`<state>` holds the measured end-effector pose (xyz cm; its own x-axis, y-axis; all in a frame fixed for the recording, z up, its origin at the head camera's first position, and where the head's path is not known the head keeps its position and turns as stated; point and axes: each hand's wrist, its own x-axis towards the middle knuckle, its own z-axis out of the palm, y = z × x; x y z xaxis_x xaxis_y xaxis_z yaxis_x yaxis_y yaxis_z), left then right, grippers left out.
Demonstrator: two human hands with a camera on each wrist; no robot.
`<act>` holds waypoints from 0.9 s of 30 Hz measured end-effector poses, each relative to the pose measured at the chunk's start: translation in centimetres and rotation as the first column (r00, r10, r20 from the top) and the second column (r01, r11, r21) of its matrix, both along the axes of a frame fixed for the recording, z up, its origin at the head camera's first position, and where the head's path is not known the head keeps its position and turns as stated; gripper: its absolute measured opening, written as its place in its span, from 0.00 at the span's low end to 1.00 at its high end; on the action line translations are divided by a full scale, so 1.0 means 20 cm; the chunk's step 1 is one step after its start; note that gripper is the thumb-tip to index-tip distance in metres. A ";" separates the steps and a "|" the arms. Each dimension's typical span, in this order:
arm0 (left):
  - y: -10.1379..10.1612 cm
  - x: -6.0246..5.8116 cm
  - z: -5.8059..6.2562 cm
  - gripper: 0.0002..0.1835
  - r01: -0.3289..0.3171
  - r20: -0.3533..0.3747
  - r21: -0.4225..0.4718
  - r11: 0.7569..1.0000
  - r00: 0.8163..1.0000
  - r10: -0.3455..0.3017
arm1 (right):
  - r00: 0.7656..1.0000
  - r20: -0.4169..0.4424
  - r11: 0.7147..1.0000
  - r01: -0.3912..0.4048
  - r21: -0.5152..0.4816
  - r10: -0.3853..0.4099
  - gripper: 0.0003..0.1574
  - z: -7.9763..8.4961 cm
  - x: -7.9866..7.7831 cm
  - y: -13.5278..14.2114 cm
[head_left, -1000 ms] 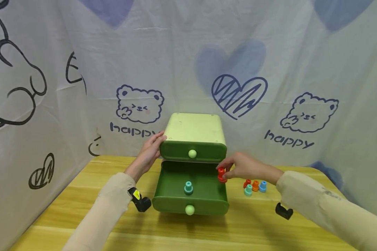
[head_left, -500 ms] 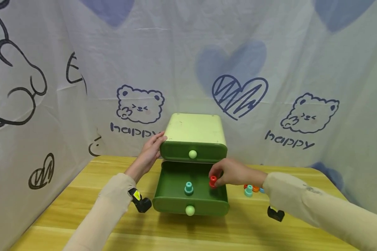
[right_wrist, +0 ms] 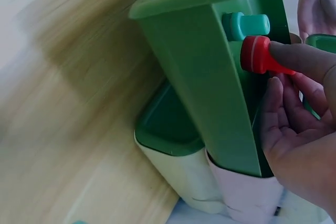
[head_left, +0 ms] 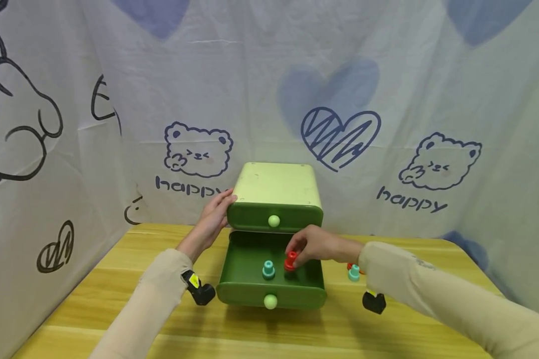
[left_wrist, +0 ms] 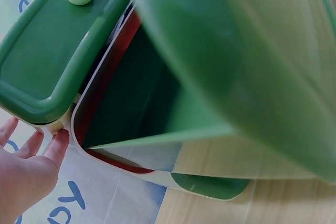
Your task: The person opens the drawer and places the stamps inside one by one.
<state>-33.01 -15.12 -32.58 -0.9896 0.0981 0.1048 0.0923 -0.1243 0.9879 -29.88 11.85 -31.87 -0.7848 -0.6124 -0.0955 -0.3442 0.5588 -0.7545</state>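
A small cabinet (head_left: 278, 182) with a pale green top stands on the table, its drawer (head_left: 242, 294) pulled out below a closed green upper drawer (head_left: 251, 215). Inside the open drawer a teal stepped peg (head_left: 268, 269) stands upright. My right hand (head_left: 319, 244) reaches in from the right and pinches a red peg (head_left: 290, 261) of the same shape between thumb and fingers, close beside the teal one. In the right wrist view the red peg's wide base (right_wrist: 254, 54) faces the drawer floor. My left hand (head_left: 213, 214) rests with extended fingers (left_wrist: 55, 148) against the cabinet's upper left side.
To the right of the cabinet, another teal peg (head_left: 354, 272) stands on the wooden table (head_left: 197, 324). Reddish pieces behind it are mostly hidden by my right sleeve (head_left: 400, 264). A printed cloth (head_left: 269, 99) hangs behind the table.
My right hand has carried the red peg leftward from the drawer's right edge to beside the teal peg. Its sleeve now covers more of the pieces on the table. My left hand stays put.
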 end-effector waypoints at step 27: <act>-0.01 0.00 -0.01 0.33 0.002 0.003 -0.001 1.000 1.000 -0.002 | 1.000 0.023 1.000 -0.013 0.020 0.013 0.13 -0.09 -0.05 -0.11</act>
<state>-33.09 -15.30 -32.73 -0.9897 0.1003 0.1020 0.0894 -0.1234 0.9883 -30.79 9.66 -33.73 -0.7743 -0.6201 -0.1259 -0.3343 0.5699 -0.7507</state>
